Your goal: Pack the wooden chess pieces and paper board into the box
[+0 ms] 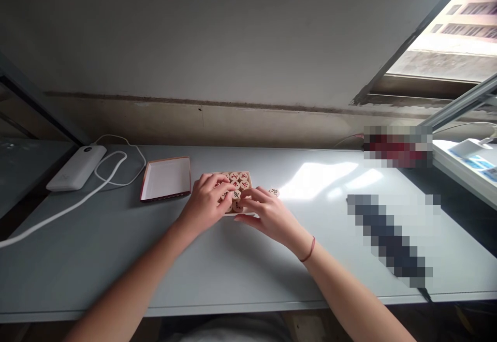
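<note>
A shallow box (250,176) of round wooden xiangqi pieces (234,176) with red and dark characters sits mid-table. My left hand (207,199) lies over the box's left side, fingers spread across the pieces and the thumb apart. From the right, my right hand (267,210) reaches in with bent fingertips touching pieces near the middle; its thumb stays apart at the front edge. Neither hand visibly lifts a piece. Just beyond my right knuckles, a loose xiangqi piece (274,192) rests on the table. Both hands cover part of the box.
An upturned box lid (166,179), white inside, lies to the left on the grey table (217,280). Farther left are a white power bank (77,168) and its cable (58,219). A blurred dark object (388,238) lies at right, a blurred red one (399,148) behind it.
</note>
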Motion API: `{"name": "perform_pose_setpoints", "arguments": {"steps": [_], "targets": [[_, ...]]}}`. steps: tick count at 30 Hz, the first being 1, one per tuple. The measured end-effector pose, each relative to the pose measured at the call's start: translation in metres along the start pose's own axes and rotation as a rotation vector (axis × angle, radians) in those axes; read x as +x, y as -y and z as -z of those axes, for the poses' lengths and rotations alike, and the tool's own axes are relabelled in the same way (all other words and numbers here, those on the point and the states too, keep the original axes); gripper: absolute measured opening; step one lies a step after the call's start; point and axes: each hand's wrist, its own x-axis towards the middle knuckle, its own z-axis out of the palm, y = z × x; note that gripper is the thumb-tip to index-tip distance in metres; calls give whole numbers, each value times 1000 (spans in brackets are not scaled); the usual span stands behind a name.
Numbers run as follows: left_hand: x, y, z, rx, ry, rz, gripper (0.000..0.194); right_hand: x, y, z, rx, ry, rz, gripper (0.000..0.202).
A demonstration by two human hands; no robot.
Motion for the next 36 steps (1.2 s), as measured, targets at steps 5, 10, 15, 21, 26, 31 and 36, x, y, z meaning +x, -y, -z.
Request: {"name": "perform_pose_setpoints", "arguments": {"steps": [5, 10, 15, 21, 26, 31, 36], "targets": [[-5, -8, -10, 6, 147, -213, 20, -5, -26, 28, -36, -173, -196, 15], [-10, -12, -22, 123, 225, -269, 22, -13, -46, 32, -107, 172, -442, 23], [-10, -12, -25, 147, 197, -281, 11, -11, -39, 29, -10, 125, -448, 16], [-9, -6, -21, 175, 176, -253, 31, -8, -16, 28, 275, 160, -272, 18], [-10, -4, -20, 165, 149, -261, 34, -7, -10, 25, 202, 166, -270, 10], [-11, -7, -23, 184, 184, -260, 21, -8, -15, 25, 179, 143, -244, 13], [-10, -2, -20, 172, 171, -227, 33, -7, -13, 21, 141, 156, -249, 21]]}}
